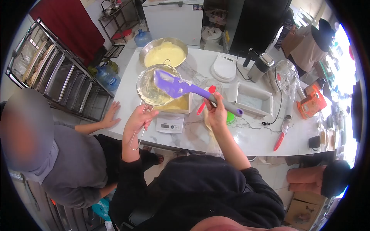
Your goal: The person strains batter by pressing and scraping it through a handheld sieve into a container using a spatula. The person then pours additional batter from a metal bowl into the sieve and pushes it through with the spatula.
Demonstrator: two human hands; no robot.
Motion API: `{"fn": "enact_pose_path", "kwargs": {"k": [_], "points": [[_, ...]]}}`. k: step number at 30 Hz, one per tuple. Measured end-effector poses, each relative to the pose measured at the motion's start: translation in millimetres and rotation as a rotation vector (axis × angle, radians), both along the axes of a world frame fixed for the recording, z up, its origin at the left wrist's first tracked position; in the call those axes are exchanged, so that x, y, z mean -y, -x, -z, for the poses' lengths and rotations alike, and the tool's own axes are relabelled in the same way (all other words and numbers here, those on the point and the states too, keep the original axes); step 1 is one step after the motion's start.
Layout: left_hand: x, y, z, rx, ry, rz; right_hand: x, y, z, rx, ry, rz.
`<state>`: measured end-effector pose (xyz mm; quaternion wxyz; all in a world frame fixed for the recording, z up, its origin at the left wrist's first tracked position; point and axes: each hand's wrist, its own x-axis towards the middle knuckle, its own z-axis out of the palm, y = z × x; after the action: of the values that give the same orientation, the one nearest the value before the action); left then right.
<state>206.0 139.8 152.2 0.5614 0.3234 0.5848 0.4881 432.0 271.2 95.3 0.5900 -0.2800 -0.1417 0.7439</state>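
The purple spatula [187, 88], smeared with batter, has its blade over the strainer [147, 91]; the right grip [216, 111] is closed around its handle. The left grip [140, 118] clasps the strainer's wire handle. Right of the left grip is a white scale [169, 126]; beyond it, a steel bowl [183, 47] of yellow batter stands on the tabletop [129, 79].
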Motion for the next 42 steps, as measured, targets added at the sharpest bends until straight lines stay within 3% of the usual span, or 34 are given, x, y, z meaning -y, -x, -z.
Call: {"fn": "enact_pose_path", "kwargs": {"k": [9, 16, 20, 25, 31, 40, 42], "points": [[2, 22, 8, -0.088, 0.01, 0.035, -13, -77, -16, 0.336, -0.225, 0.12], [-6, 32, -5, -0.363, 0.096, 0.031, -17, -137, -2, 0.249, -0.21, 0.291], [-6, 33, -7, -0.378, 0.096, 0.035, -7, -154, 4, 0.238, -0.206, 0.336], [-3, 42, -6, -0.568, 0.13, 0.175, 2, -169, 14, 0.223, -0.209, 0.315], [-4, 41, -14, -0.605, 0.154, 0.262, 4, -175, 21, 0.198, -0.218, 0.314], [-1, 48, -3, -0.95, 0.142, 0.344, 4, -179, 23, 0.167, -0.21, 0.286], [0, 52, 5, -0.928, 0.095, 0.332, 3, -178, 26, 0.155, -0.204, 0.278]]}}
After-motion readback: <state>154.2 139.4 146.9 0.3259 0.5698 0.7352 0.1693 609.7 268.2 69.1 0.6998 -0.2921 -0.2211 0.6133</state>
